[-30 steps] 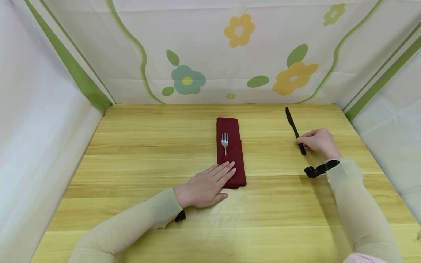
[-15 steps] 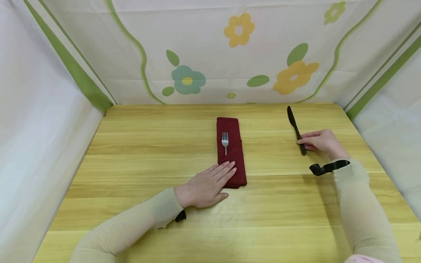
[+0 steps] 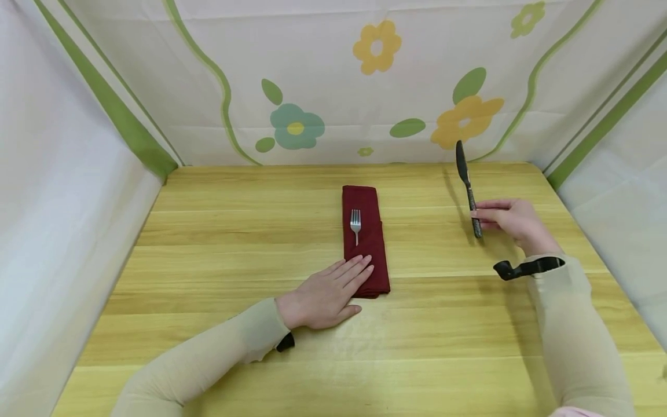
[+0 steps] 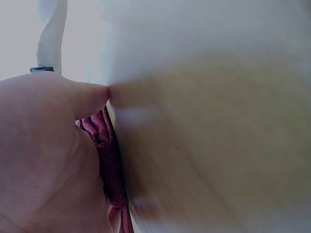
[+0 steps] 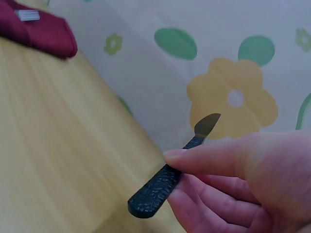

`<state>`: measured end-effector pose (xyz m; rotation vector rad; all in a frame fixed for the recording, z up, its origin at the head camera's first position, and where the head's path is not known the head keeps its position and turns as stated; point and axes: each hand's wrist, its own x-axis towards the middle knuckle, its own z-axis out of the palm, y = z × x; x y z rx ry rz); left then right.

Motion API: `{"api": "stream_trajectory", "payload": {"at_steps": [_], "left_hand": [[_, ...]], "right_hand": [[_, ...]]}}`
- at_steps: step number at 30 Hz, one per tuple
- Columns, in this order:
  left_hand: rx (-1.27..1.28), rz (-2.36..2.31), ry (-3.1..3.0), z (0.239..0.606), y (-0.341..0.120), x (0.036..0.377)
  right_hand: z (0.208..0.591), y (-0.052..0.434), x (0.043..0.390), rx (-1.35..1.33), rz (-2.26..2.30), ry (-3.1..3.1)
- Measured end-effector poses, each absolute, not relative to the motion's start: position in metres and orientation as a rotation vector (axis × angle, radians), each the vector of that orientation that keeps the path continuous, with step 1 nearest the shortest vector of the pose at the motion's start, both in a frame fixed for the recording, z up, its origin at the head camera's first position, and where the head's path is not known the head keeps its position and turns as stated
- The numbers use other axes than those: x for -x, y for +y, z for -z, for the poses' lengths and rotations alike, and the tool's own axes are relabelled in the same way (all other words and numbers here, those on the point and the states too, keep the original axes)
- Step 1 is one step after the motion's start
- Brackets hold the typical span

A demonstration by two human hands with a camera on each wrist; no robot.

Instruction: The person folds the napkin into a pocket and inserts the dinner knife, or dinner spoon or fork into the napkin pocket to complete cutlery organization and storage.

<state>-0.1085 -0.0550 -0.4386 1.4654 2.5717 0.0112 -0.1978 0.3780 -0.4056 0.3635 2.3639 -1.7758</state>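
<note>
table (image 3: 219, 231): pale wood boards running left to right; cloth walls stand along its left, far and right edges, and the near edge runs out of the head view.
open room: broad bare wood left of the napkin, and a bare strip between napkin and knife; the near half holds only the two forearms.
napkin (image 3: 366, 240): dark red, folded into a narrow strip, long axis running near to far, lying mid-table; its far end stops short of the back wall.
left hand (image 3: 325, 292): flat, palm down, fingers straight and together, fingertips resting on the napkin's near left corner, heel on the wood.
right hand (image 3: 508, 223): near the right wall, fingers and thumb pinching the knife's handle; well apart from the left hand.
knife (image 3: 467, 185): dark, textured handle, lifted off the table at the right side; long axis runs near to far, blade tip up and toward the back wall, butt end down and toward the person, its shadow on the wood just to the left.
fork (image 3: 356, 225): silver, lying on the napkin along its length, tines toward the back wall; the handle end is hard to make out.
</note>
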Motion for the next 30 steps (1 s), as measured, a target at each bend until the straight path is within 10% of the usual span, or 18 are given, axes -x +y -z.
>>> {"api": "stream_trajectory", "payload": {"at_steps": [30], "left_hand": [[-0.874, -1.513, 2.384, 0.409, -0.048, 0.148]], "right_hand": [[0.376, 0.247, 0.182, 0.127, 2.059, 2.156]]}}
